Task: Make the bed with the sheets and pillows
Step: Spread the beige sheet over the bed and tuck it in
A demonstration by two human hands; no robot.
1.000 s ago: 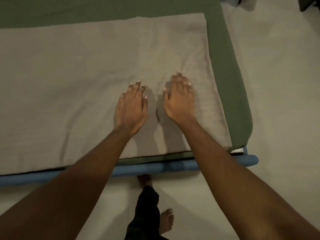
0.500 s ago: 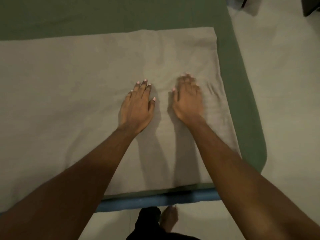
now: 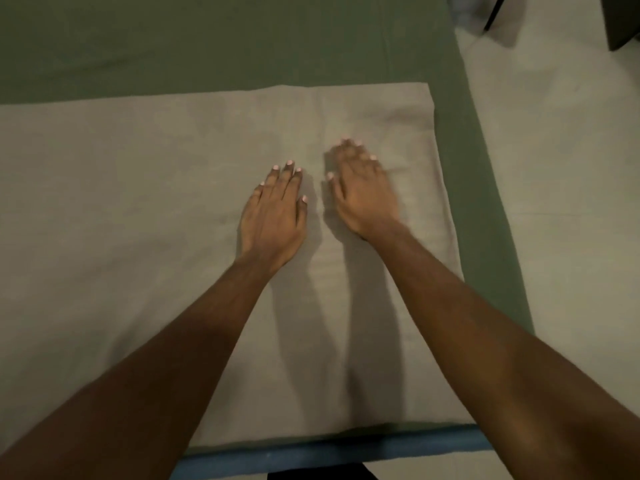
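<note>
- We're pressing L hand (image 3: 273, 220) & R hand (image 3: 363, 195) flat, fingers straight, side by side w/o touching, on the beige sheet (image 3: 138, 202).
- It's lying under both palms, over the green sheet (image 3: 242, 46).
- Frame edge is cutting off its part left of L hand; R fingertips are blurring.

It is a bedroom in a home: a bed (image 3: 485, 188) with sheets (image 3: 138, 237) stands on a pale floor (image 3: 561, 150).

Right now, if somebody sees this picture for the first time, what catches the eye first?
The left hand and the right hand rest open, side by side, in the middle of a beige sheet. A green sheet shows beyond it and along its right side; a blue frame edge runs below.
</note>
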